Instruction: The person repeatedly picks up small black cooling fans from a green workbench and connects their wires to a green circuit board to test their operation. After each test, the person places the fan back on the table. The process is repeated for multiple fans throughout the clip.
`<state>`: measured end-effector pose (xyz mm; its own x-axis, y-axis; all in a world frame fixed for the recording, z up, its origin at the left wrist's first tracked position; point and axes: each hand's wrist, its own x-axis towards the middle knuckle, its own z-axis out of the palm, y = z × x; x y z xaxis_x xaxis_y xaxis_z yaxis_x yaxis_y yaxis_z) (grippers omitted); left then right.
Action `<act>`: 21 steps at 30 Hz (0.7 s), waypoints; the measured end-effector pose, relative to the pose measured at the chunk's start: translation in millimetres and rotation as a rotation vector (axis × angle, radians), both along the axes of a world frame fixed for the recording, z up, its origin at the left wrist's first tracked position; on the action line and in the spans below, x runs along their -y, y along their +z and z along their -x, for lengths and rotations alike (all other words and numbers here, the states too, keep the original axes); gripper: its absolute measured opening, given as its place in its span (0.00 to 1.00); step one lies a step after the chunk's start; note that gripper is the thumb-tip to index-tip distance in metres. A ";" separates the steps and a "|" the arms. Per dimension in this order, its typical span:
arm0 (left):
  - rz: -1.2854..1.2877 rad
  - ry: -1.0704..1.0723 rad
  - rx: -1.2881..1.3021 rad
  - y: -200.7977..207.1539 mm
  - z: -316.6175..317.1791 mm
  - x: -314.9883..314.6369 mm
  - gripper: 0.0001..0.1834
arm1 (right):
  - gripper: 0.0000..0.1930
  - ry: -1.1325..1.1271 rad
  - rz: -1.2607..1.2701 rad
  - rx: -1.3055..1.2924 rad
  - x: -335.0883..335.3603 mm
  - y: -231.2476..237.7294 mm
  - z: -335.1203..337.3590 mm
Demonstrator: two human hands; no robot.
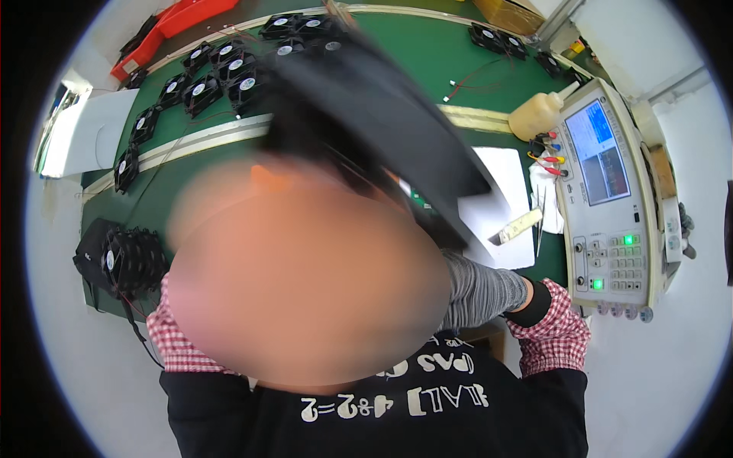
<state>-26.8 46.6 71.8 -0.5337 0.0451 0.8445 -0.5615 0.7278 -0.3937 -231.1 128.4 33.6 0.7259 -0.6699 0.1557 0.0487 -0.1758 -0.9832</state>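
Note:
My right hand [487, 288], in a grey knitted glove, reaches inward from the right at the near side of the bench. Its fingers are hidden behind a large blurred patch, so what they hold or touch does not show. Of my left arm only the red-checked sleeve [183, 336] is visible; the hand is covered by the same patch. Near that sleeve stands a row of black cooling fans [131, 259]. A large black object [382, 107], smeared by motion, cuts across the middle of the view; I cannot make out its kind.
Several black fans [202, 93] with thin wires lie on the green bench [405, 34] at the far left, others at the far right. On the right are a white sheet [508, 179], a utility knife [519, 226], tweezers [540, 233], a squeeze bottle [537, 116] and a test instrument [603, 206].

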 end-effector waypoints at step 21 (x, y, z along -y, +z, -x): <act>-1.207 -0.299 0.394 -47.7 -23.4 39.6 0.53 | 0.14 -0.818 0.716 -0.557 34.2 -54.3 62.8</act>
